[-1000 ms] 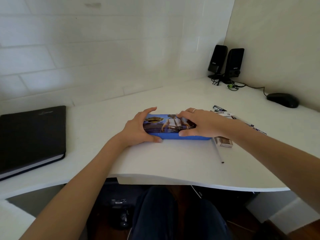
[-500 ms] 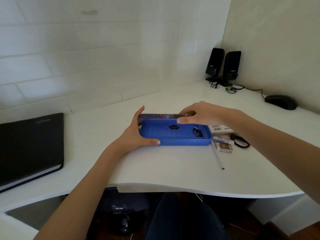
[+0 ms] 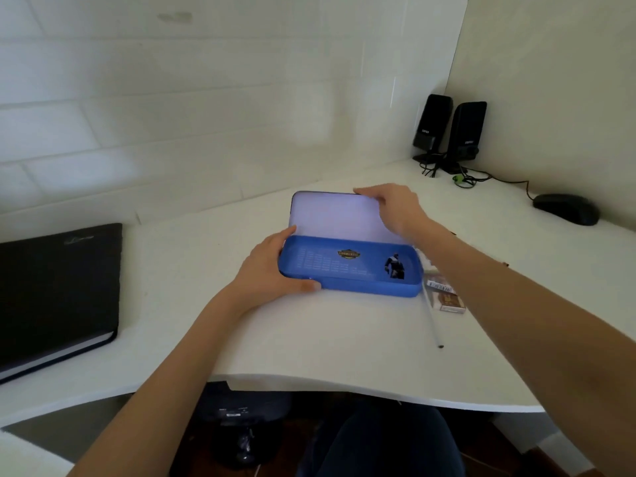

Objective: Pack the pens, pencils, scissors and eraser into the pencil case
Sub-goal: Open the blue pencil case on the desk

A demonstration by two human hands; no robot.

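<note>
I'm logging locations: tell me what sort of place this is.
Probably a home study corner: a white curved desk against tiled walls, a pair of small black desktop speakers, a black computer mouse, and a black hardcover notebook.

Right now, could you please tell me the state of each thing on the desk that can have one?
Pencil case: open, lid tipped up and back, tray holds nothing.
Left hand: grips the tray's left end.
Right hand: holds the lid's top edge.
Pencil: lying flat on the desk, not packed.
Eraser: on the desk beside the case, not packed.
Black notebook: closed.
</note>
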